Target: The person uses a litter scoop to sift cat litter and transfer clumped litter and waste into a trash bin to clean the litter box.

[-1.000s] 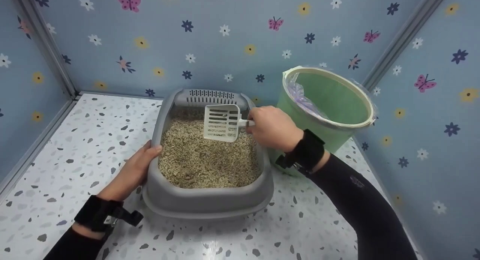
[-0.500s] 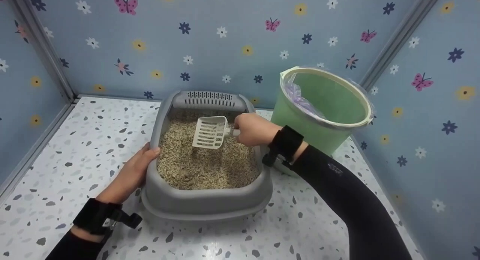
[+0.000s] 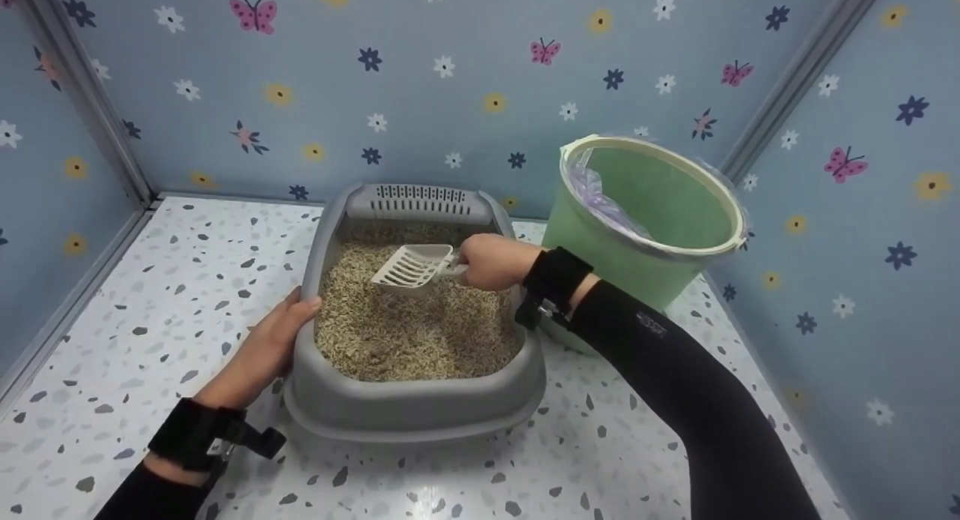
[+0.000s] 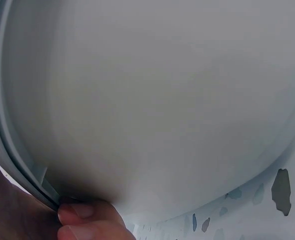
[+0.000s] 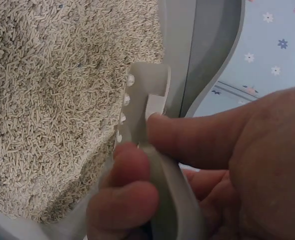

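The grey litter box (image 3: 420,407) stands on the floor, holding pale, pellet-like litter (image 3: 390,347). My left hand (image 3: 271,338) grips its left rim, thumb on top. From below, in the left wrist view, fingers (image 4: 97,227) curl at the edge beside the box's smooth outer wall (image 4: 152,100). With my right hand (image 3: 495,261) I hold a white slotted litter scoop (image 3: 433,252) by its handle, over the litter near the middle of the box. The right wrist view has thumb and fingers wrapped round the handle, with the scoop's head (image 5: 152,74) overlapping litter and side wall.
A green bin (image 3: 637,272) with a cream rim and a clear purplish liner (image 3: 600,197) stands close right of the box. Blue flowered panels (image 3: 450,92) enclose the back and both sides. The floor (image 3: 172,280) is white with grey speckles.
My right hand has brought the scoop left and toward me, lower over the litter, and its head has tipped flatter. The left hand keeps its grip on the rim.
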`<state>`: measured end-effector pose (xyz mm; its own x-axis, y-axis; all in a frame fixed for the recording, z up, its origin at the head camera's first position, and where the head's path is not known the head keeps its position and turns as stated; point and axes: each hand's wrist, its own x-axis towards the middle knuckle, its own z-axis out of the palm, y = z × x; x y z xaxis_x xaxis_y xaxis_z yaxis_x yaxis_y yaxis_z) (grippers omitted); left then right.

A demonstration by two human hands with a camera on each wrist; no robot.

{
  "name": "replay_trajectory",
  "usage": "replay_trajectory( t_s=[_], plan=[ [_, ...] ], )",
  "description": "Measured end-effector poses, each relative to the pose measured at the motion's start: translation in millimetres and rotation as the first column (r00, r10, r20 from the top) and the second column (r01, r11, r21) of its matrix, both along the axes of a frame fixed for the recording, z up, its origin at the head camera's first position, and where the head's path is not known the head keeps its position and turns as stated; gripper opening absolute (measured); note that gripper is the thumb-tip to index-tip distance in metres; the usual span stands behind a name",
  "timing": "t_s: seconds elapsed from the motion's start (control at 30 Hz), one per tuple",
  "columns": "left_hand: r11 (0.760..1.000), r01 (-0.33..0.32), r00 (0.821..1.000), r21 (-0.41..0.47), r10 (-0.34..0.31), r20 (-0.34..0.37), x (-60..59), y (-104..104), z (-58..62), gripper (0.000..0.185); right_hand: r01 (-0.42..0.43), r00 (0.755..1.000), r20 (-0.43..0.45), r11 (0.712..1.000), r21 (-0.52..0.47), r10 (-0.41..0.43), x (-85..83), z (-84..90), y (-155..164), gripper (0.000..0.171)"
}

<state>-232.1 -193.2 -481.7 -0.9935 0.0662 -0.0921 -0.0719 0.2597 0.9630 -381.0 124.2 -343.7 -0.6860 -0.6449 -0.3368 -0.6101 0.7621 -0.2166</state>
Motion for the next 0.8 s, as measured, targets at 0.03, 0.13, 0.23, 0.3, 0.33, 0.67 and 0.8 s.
replay_trajectory(
  t_s=[0.03, 0.13, 0.23, 0.3, 0.33, 0.67, 0.8],
  plan=[
    [1.000, 0.000, 1.000, -0.004, 0.000, 0.001, -0.2, 0.0, -0.4, 0.089, -0.013, 1.000, 0.003, 1.000, 0.002, 0.013, -0.6, -0.3, -0.8, 0.022],
    [1.000, 0.000, 1.000, -0.003, 0.000, 0.000, -0.4, 0.0, -1.2, 0.089, -0.050, 0.999, 0.012, 0.999, 0.006, 0.050, -2.6, -1.4, -2.8, 0.024],
    [1.000, 0.005, 1.000, 0.009, -0.004, -0.003, -0.6, 0.3, -1.6, 0.089, -0.070, 0.997, 0.026, 0.997, 0.008, 0.070, -5.2, -2.9, -4.6, 0.020],
    [1.000, 0.007, 1.000, 0.021, -0.007, -0.003, -0.6, 0.8, -1.2, 0.089, -0.072, 0.997, 0.036, 0.997, 0.016, 0.072, -7.5, -4.0, -5.8, 0.018],
    [1.000, 0.008, 1.000, 0.028, -0.008, -0.003, -0.4, 0.9, -0.8, 0.090, -0.077, 0.996, 0.037, 0.997, 0.022, 0.076, -8.9, -4.6, -6.6, 0.017],
    [1.000, 0.005, 1.000, 0.009, -0.005, 0.008, 1.3, 2.0, 0.7, 0.093, -0.131, 0.990, 0.073, 0.984, 0.120, 0.123, -11.8, -9.7, -15.8, 0.021],
    [1.000, 0.002, 1.000, -0.003, -0.002, 0.011, 0.7, 1.0, 0.8, 0.091, -0.176, 0.981, 0.106, 0.975, 0.135, 0.162, -12.7, -12.1, -17.3, 0.037]
  ],
)
